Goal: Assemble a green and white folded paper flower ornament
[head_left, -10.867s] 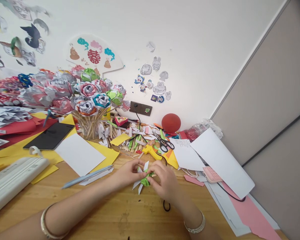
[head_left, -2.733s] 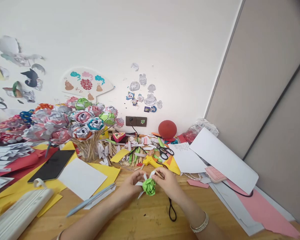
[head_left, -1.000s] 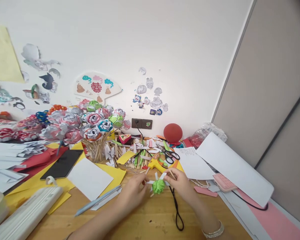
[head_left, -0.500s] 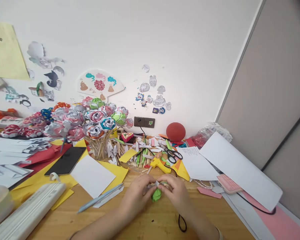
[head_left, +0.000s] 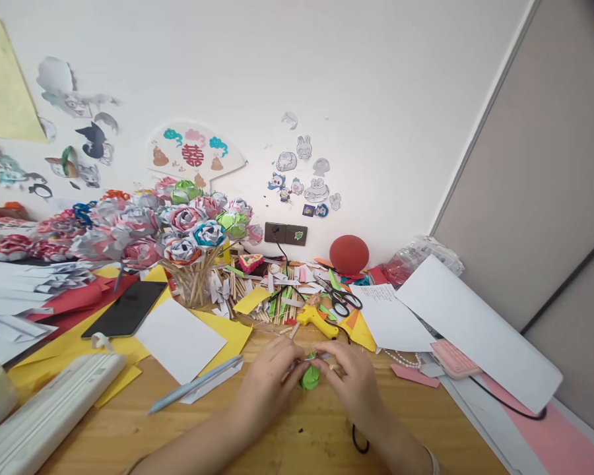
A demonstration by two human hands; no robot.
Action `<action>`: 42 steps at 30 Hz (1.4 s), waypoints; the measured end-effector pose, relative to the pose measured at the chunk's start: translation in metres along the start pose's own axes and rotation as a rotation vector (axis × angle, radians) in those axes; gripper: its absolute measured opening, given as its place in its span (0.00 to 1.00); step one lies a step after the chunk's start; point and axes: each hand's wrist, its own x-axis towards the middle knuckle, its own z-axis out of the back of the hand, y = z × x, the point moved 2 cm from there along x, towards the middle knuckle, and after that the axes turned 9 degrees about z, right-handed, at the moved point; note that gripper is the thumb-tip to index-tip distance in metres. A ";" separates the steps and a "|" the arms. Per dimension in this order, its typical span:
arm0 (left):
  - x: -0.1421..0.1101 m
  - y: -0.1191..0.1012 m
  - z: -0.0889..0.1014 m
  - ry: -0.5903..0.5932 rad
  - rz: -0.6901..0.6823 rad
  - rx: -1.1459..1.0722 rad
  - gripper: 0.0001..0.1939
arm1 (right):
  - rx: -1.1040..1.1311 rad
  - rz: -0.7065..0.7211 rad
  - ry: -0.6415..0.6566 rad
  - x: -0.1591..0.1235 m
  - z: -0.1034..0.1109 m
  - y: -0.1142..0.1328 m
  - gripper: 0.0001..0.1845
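Note:
A small green folded-paper piece [head_left: 309,379], looking like a paper flower, is between my hands above the wooden table. My left hand [head_left: 273,373] pinches it from the left with thumb and forefinger. From the other side my right hand [head_left: 350,377] pinches its upper edge, where a bit of white shows. The fingers hide part of the paper. Just beyond my hands lies a yellow glue gun [head_left: 317,321], with black-handled scissors [head_left: 344,302] behind it.
Paper flowers on sticks [head_left: 193,231] stand at the back left. A phone [head_left: 126,309], white paper [head_left: 181,341], a blue pen [head_left: 195,384] and a power strip [head_left: 54,415] lie left. Paper sheets [head_left: 480,330] and a pink calculator-like object [head_left: 455,358] are right.
The green piece has turned, showing a rounder face and less white at its top. My hands have shifted slightly and still pinch it. The view has moved a little.

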 end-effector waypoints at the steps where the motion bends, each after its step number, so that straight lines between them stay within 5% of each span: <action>1: 0.000 0.000 0.000 0.006 0.006 -0.009 0.05 | -0.015 0.001 0.000 0.000 0.000 0.001 0.06; 6: 0.005 -0.002 0.002 0.070 0.201 -0.164 0.04 | 0.026 -0.025 0.015 0.003 0.002 0.004 0.04; 10: 0.011 -0.002 0.003 0.231 0.400 -0.296 0.06 | 0.149 -0.256 0.079 0.009 0.005 0.005 0.02; 14: 0.011 0.005 -0.005 0.406 0.528 -0.392 0.08 | 0.340 -0.409 0.273 0.010 0.006 0.002 0.03; 27: 0.010 0.016 -0.012 0.376 0.460 -0.290 0.10 | 0.298 -0.308 0.378 0.008 0.004 -0.005 0.03; 33: 0.009 0.021 -0.014 0.498 0.420 -0.340 0.07 | 0.249 -0.270 0.385 0.007 0.005 -0.004 0.03; 42: 0.009 0.013 -0.009 0.402 0.308 -0.142 0.05 | 0.156 -0.196 0.455 0.007 0.002 -0.008 0.03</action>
